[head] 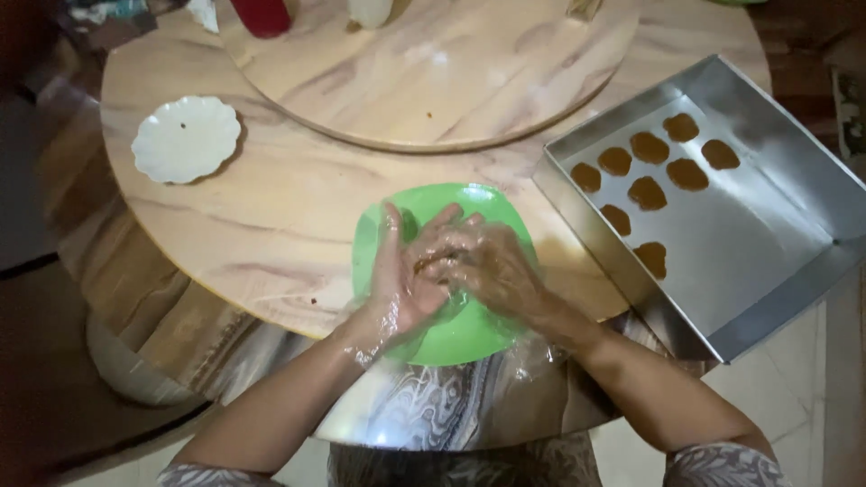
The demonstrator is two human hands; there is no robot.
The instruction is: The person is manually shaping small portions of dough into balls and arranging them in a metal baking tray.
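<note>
— Both hands, left hand (397, 284) and right hand (492, 266), press together around a bit of brown dough (426, 263).

— Where?

— Over the green plate (460, 338). Fingers curl round it. Brown pieces (648, 192) sit in the metal tray (767, 271) nearby.

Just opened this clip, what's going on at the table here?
A person in clear plastic gloves presses a small brown lump between the left hand and right hand, over a green bowl. To their right, a metal tray holds nine flattened brown pieces. A white scalloped dish sits empty.
</note>
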